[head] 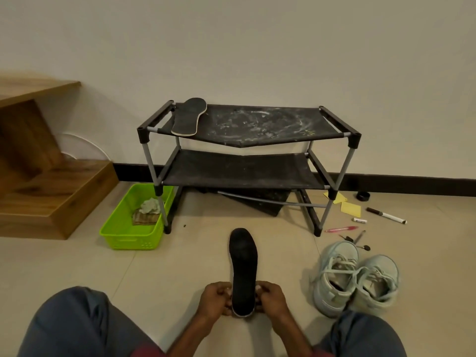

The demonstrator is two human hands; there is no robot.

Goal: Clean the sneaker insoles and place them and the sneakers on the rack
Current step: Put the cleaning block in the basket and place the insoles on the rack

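A black insole (243,266) points away from me above the floor tiles. My left hand (215,300) grips its heel end from the left and my right hand (270,298) grips it from the right. A second black insole (189,117) lies on the left end of the top shelf of the black two-tier rack (257,124), hanging slightly over the front rail. Two pale mint sneakers (356,276) stand side by side on the floor to my right, laces loose.
A lime green basket (121,228) with cloths (148,211) sits by the rack's left leg. Wooden steps (51,191) rise at the left. Pens, markers, yellow notes (350,208) and a tape roll lie right of the rack. My knees fill the lower corners.
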